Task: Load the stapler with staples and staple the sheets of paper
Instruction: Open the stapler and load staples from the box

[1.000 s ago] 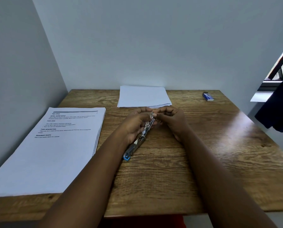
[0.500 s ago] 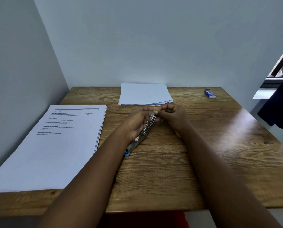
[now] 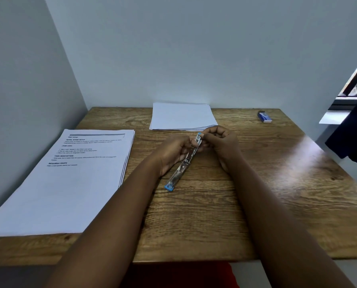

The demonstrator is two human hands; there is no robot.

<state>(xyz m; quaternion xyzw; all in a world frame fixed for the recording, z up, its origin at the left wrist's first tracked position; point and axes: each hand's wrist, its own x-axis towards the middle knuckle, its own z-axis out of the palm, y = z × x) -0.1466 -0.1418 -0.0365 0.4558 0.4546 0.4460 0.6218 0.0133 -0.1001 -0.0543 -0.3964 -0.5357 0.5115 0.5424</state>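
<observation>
A metal stapler (image 3: 180, 171) with blue ends lies opened out long and slanted at the middle of the wooden table (image 3: 277, 183). My left hand (image 3: 173, 152) grips its upper half from the left. My right hand (image 3: 221, 142) pinches at the stapler's far blue tip, fingers curled tight; whether staples sit between those fingertips is too small to tell. A stack of blank sheets (image 3: 182, 116) lies just beyond my hands at the back of the table.
A thick stack of printed pages (image 3: 69, 179) covers the table's left side. A small blue box (image 3: 264, 117) lies at the back right corner. Walls close in on the left and behind. Dark cloth (image 3: 352, 134) hangs by a window at right.
Both hands stay on the stapler in nearly the same place. The stapler's far blue tip now shows above my fingers, and the camera has tilted slightly.
</observation>
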